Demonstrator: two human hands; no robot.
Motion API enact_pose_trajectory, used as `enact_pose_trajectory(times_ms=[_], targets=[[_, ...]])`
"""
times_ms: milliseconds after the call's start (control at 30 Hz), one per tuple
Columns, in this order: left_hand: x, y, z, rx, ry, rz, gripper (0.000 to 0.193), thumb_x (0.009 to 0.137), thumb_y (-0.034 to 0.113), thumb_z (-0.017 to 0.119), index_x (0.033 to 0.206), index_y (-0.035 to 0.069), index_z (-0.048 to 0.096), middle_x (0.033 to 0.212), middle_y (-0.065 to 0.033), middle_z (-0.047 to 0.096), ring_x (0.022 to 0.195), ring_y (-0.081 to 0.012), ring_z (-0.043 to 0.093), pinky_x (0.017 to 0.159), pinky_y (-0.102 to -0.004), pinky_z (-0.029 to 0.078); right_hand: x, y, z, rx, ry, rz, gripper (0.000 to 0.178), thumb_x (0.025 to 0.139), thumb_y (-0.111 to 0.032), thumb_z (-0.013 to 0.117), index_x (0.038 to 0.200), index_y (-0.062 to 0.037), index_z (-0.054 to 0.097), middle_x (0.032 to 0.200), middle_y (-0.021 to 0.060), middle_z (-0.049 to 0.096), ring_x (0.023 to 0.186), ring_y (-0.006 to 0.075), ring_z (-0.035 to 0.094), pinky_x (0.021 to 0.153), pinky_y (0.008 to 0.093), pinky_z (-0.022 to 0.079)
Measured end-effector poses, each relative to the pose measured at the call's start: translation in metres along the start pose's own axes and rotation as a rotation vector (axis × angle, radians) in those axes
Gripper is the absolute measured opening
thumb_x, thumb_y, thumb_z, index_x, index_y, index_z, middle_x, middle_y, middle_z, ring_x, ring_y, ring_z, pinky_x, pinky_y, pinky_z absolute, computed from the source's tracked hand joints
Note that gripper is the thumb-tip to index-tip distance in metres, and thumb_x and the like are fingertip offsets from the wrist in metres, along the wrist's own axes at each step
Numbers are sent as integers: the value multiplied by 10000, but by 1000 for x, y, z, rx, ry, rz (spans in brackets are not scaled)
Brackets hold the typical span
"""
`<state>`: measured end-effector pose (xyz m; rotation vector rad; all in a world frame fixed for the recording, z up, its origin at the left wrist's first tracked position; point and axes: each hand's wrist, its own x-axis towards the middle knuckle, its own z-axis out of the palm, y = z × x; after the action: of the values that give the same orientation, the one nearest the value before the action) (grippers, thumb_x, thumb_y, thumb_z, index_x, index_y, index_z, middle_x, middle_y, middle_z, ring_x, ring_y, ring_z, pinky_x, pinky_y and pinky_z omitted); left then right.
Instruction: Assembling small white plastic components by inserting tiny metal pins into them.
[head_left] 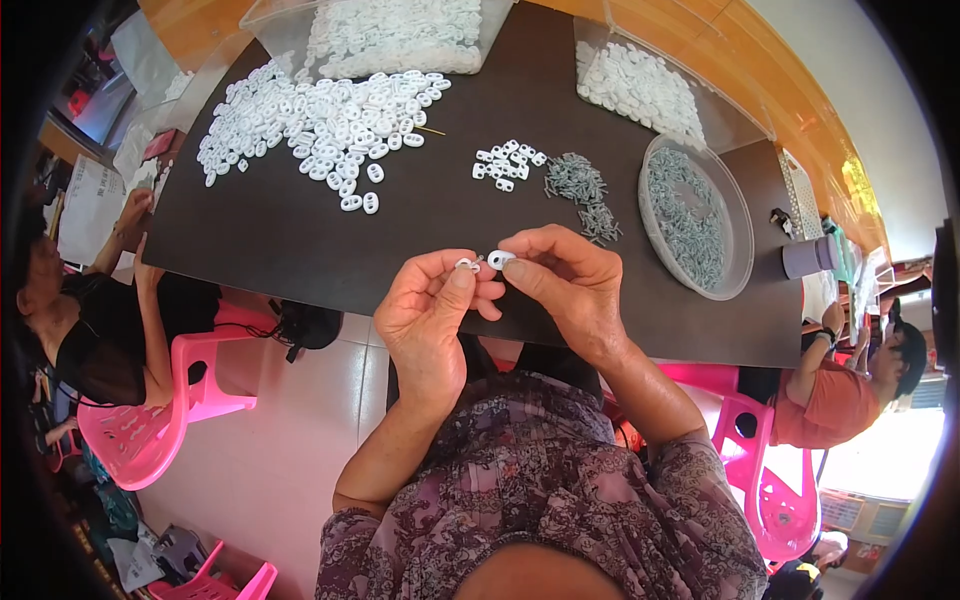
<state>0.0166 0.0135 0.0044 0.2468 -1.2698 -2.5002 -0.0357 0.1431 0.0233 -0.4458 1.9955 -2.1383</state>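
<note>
Over the table's near edge my two hands meet, fingertips almost touching. My left hand (437, 300) pinches a small white plastic piece (466, 264), with a thin greyish pin (479, 261) showing beside it. Between thumb and fingers of my right hand (570, 285) is a white oval two-hole piece (499, 259), close to the pin. Whether the pin touches it I cannot tell. Just beyond my hands lie a small group of white two-hole pieces (508, 160) and a heap of small grey screw-like pins (575, 180).
A big pile of white oval pieces (330, 120) spreads over the dark table (270, 225) at far left. Clear bins (490, 40) of white parts stand behind. At right are a round tub (742, 245) of grey pins and a purple cup (808, 258). People sit on both sides.
</note>
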Motion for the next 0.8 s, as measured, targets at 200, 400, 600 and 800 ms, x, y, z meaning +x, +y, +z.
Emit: enact_pose_trajectory(times_ms=[200,400,600,800], targets=[[-2,-3,2,66,-11,19,179,910,58,561,1038,-67,570,863,-144,648,697,-158,644,576,-239,522,5,-1,-7,124,93,148,151,807,-22,657,955,4,657,802,41,663,685,76,578,576,191,424],[-5,-4,5,76,-20,-8,185,901,16,559,1065,-67,569,862,-132,646,692,-147,642,561,-226,520,6,1,-5,180,121,205,141,786,-48,680,918,1,668,757,21,660,639,43,561,549,179,407],[-7,-3,8,111,23,-20,182,898,-14,544,1071,-66,565,844,-119,641,685,-132,635,550,-217,509,6,1,-2,205,153,205,148,782,-54,687,917,2,662,749,17,651,636,46,559,546,179,408],[-7,-4,6,104,18,-40,170,895,-17,545,1058,-62,567,840,-114,641,685,-124,630,541,-210,498,7,4,-1,220,143,236,146,784,-53,689,914,6,659,744,16,650,634,49,558,541,178,407]])
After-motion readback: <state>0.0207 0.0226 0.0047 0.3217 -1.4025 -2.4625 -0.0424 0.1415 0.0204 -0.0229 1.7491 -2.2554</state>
